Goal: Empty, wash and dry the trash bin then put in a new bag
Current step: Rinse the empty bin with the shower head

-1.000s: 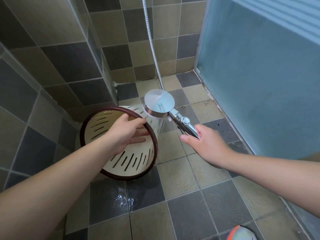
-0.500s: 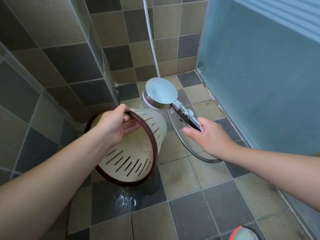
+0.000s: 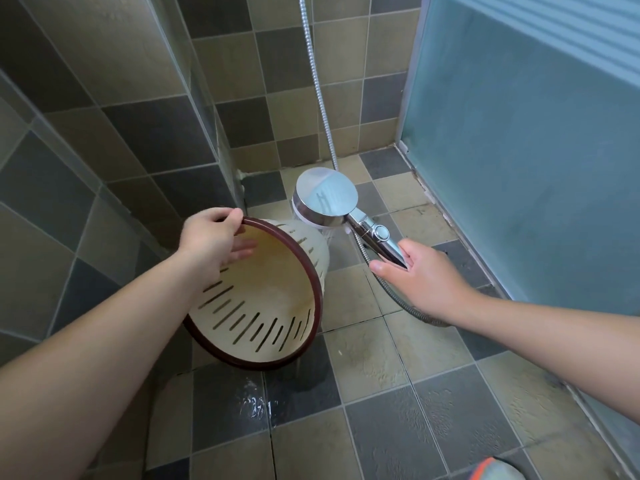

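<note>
A cream slotted trash bin [image 3: 263,306] with a dark red rim lies tilted on its side above the tiled floor, its mouth facing me. My left hand [image 3: 214,237] grips the top of the rim, thumb outside and fingers inside. My right hand [image 3: 419,271] holds the handle of a chrome shower head [image 3: 325,197], which points down at the outside of the bin's far end. Water sprays from the head onto the bin.
A metal hose [image 3: 317,84] runs up the tiled back wall, and a loop of it lies on the floor [image 3: 381,358] under my right wrist. A frosted glass panel [image 3: 519,150] stands at the right. Wet patches shine on the dark tiles near me.
The bin has turned so its mouth faces me more and has shifted right. The shower head has moved up and to the right, over the bin's far end.
</note>
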